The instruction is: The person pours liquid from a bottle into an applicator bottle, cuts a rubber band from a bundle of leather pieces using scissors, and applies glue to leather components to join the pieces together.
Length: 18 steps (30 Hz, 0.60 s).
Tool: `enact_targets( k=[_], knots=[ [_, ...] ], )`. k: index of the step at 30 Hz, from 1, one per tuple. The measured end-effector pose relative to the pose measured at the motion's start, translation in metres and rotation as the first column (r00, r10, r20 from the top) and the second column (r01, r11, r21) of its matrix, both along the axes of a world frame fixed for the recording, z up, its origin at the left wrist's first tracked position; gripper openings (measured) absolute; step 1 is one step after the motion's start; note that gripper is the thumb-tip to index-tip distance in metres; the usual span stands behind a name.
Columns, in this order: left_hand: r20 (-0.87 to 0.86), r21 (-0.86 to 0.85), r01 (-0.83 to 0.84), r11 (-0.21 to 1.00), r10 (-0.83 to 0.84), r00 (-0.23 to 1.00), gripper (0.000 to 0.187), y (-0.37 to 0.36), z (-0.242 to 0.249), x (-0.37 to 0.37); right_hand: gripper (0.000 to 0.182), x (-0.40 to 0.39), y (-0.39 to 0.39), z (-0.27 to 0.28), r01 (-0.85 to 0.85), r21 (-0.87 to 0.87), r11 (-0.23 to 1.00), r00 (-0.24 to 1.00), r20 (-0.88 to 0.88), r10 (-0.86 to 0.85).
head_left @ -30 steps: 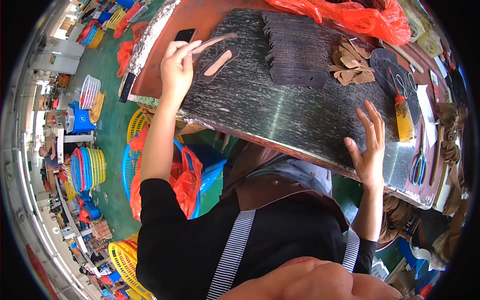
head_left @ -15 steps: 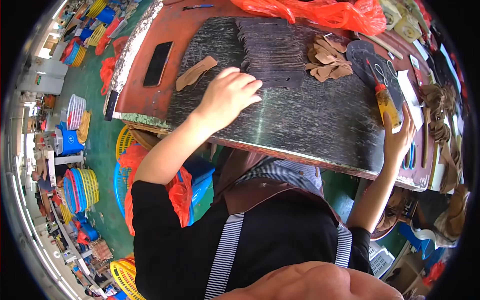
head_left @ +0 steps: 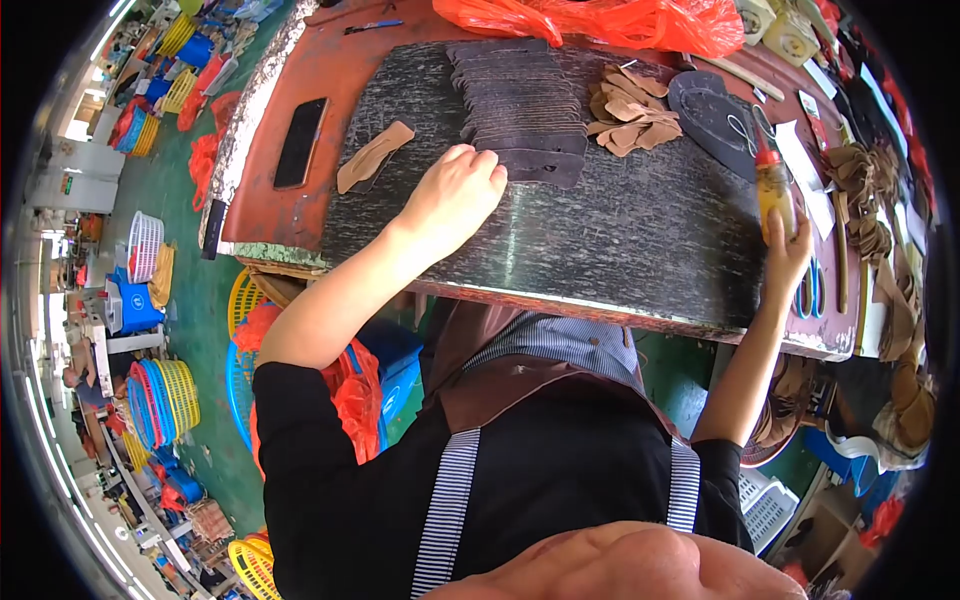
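Observation:
Overlapping dark leather pieces (head_left: 520, 100) lie fanned in a column on the black speckled board (head_left: 620, 240). My left hand (head_left: 452, 200) is closed at the left end of the nearest dark piece (head_left: 540, 168), its fingertips partly hidden. My right hand (head_left: 790, 255) grips the lower end of a clear bottle (head_left: 773, 195) with a red cap and yellowish-brown contents, at the board's right side. Left of the column lies a tan leather piece (head_left: 375, 155) over a dark one. A pile of tan pieces (head_left: 635, 115) sits to its right.
A phone (head_left: 300, 143) lies at the left and a pen (head_left: 374, 26) behind it. Red plastic bags (head_left: 600, 25) line the back. Blue-handled scissors (head_left: 810, 290), a white paper strip (head_left: 805, 180) and dark curved sheets (head_left: 715, 120) lie on the right.
My left hand has curled its fingers in at the nearest dark piece, which now stands slightly out from the column. My right hand has closed around the bottle. The whole view has shifted slightly.

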<state>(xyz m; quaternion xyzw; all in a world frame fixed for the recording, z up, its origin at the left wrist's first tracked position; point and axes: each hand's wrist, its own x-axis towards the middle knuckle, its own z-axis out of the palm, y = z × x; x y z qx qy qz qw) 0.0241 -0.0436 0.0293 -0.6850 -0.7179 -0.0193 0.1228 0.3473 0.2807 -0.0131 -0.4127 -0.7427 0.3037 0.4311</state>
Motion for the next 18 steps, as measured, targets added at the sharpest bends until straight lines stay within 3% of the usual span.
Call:
enact_targets(
  k=[3, 6, 8, 11, 14, 18],
  knots=[
    [-0.161, -0.074, -0.014, 0.997, 0.002, 0.987, 0.025, 0.003, 0.002, 0.009, 0.037, -0.001, -0.008, 0.009, -0.11, -0.233, 0.966, 0.892, -0.453, -0.008],
    [-0.153, -0.036, 0.011, 0.999, -0.016, 0.988, 0.023, 0.004, 0.001, 0.007, 0.034, 0.002, -0.01, 0.013, -0.242, -0.249, 0.938, 0.741, -0.671, 0.013],
    [-0.054, 0.057, 0.048, 0.997, -0.045, 0.998, 0.022, 0.0, -0.001, 0.0, 0.031, 0.009, -0.004, 0.011, -0.402, -0.249, 0.881, 0.597, -0.801, 0.046],
    [-0.035, 0.131, 0.062, 0.989, -0.058, 0.998, 0.021, -0.002, -0.006, -0.001, 0.033, 0.02, 0.008, -0.002, -0.538, -0.25, 0.805, 0.401, -0.916, -0.017],
    [0.003, 0.165, 0.062, 0.984, -0.063, 0.998, 0.021, -0.006, -0.003, 0.005, 0.036, 0.008, -0.007, 0.015, -0.443, -0.301, 0.845, 0.319, -0.933, -0.165],
    [0.11, 0.243, 0.095, 0.965, -0.124, 0.986, 0.02, -0.024, 0.0, 0.03, 0.041, 0.023, -0.009, 0.012, -0.578, -0.281, 0.766, 0.219, -0.958, -0.186]
  ],
)
